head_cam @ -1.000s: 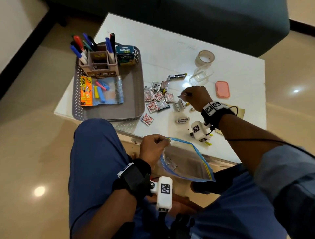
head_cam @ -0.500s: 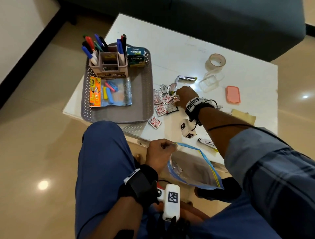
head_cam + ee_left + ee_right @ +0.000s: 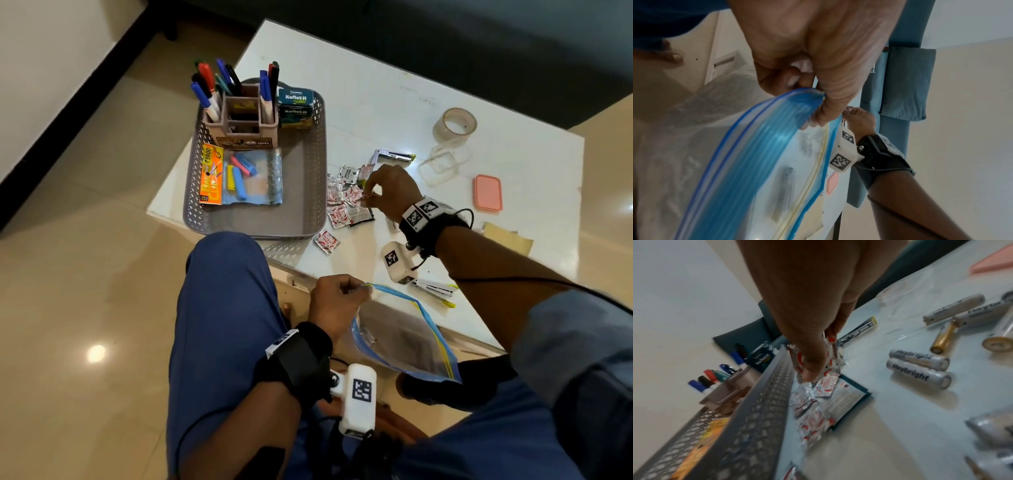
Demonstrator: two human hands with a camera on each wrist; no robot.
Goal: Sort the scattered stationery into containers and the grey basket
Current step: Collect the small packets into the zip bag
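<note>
My left hand (image 3: 356,289) pinches the blue rim of a clear zip bag (image 3: 404,339) below the table's near edge; in the left wrist view that hand (image 3: 818,97) grips the bag's seal (image 3: 756,154). A few small items lie inside the bag. My right hand (image 3: 368,192) is over a pile of red-and-white sachets (image 3: 339,216) just right of the grey basket (image 3: 301,205). In the right wrist view its fingers (image 3: 813,369) pinch a bunch of sachets (image 3: 830,363) lifted off the pile. Silver batteries (image 3: 918,368) lie on the table to the right.
The basket holds a pen organiser (image 3: 239,116), Koflet-H boxes (image 3: 295,108) and a packet of clips (image 3: 239,178). On the table are a tape roll (image 3: 455,123), a clear box (image 3: 443,164), a pink lid (image 3: 487,192), a metal stapler (image 3: 390,157) and one stray sachet (image 3: 326,241).
My right hand has moved left from the batteries to the sachet pile and taken hold of several sachets. The left hand keeps holding the bag.
</note>
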